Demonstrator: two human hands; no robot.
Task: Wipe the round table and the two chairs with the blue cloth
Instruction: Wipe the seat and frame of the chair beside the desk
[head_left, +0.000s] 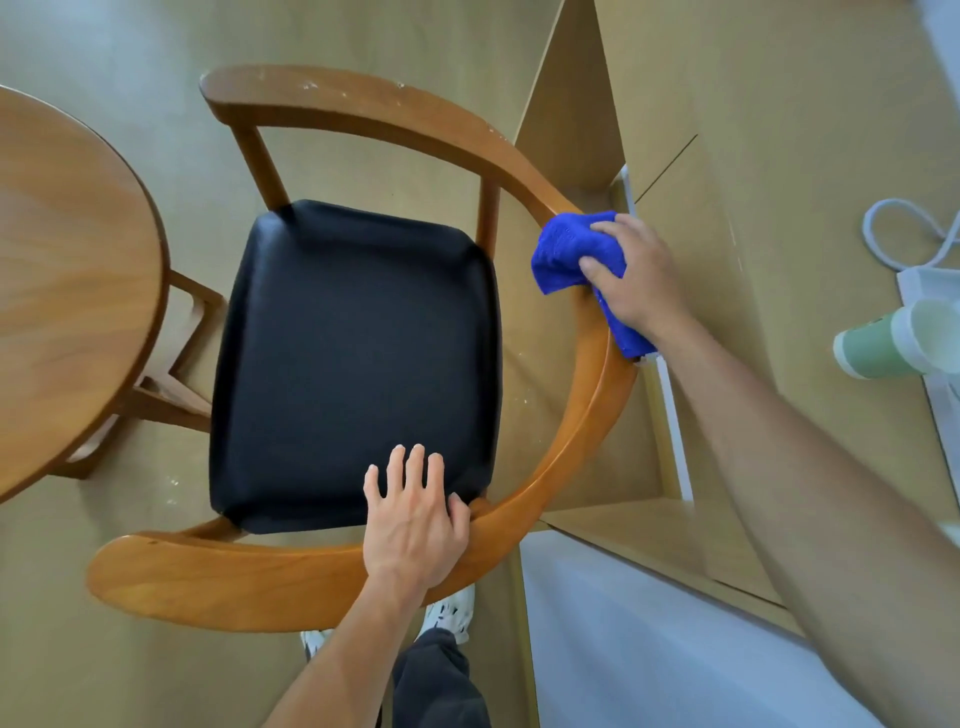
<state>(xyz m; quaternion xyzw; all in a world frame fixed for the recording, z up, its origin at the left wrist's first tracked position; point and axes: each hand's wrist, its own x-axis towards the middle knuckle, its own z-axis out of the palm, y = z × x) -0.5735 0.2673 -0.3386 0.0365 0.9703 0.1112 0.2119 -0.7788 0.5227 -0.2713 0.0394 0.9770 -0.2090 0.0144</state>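
Seen from above, a wooden armchair (519, 530) with a curved one-piece back and arm rail and a black padded seat (353, 364) stands on a tan floor (130, 665). The right hand (636, 278) presses a bunched blue cloth (563, 249) onto the top of the rail on the side of the chair away from the round table (67, 280), its fingers curled over the cloth and one end of the cloth trailing under the wrist along the rail. The left hand (413, 519) rests on the rail at the chair's back, fingers straight and spread, tips reaching over the rear edge of the seat; it holds nothing. The round table, of the same warm wood, lies just beyond the chair's open front, and part of its base (171, 384) shows beside the seat. On the far side of the chair from the table stand tan cardboard panels (571, 119), and past them a pale green paper cup (872, 343) lies on its side near a looped white cord (893, 234). Behind the chair's back, a dark trouser leg (441, 680) and white shoes (452, 613) show.
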